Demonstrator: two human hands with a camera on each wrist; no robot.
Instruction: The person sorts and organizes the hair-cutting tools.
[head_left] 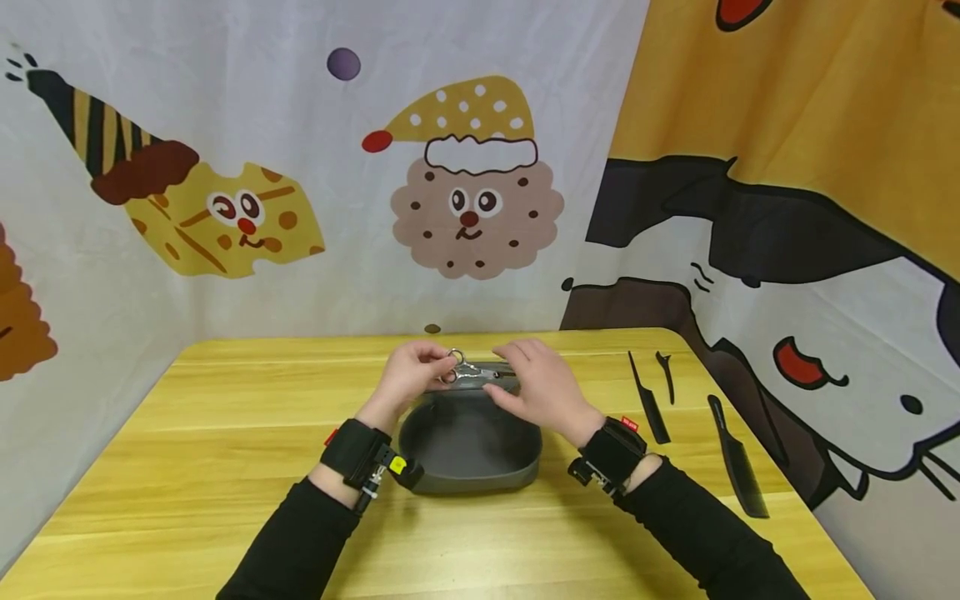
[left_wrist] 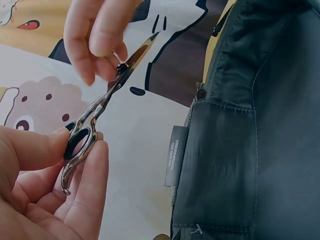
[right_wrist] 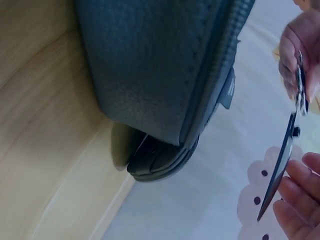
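Silver hairdressing scissors (head_left: 467,372) are held above the back of an open dark grey zip case (head_left: 474,482). My left hand (head_left: 408,372) pinches them by the finger rings between thumb and fingers. In the left wrist view the scissors (left_wrist: 94,114) point up and away, with their blades nearly together. My right hand (head_left: 546,385) hovers at the blade end, its fingers loosely bent and apart. From the right wrist view, its fingers (right_wrist: 296,192) lie beside the blade; whether they touch it is unclear. The case's lid lies back, mostly hidden behind both hands.
To the right on the wooden table (head_left: 225,467) lie a thin-tailed comb (head_left: 649,402), a small dark hair clip (head_left: 667,377) and a wide handled comb (head_left: 738,460). A printed cloth (head_left: 300,100) hangs behind the table and along its sides.
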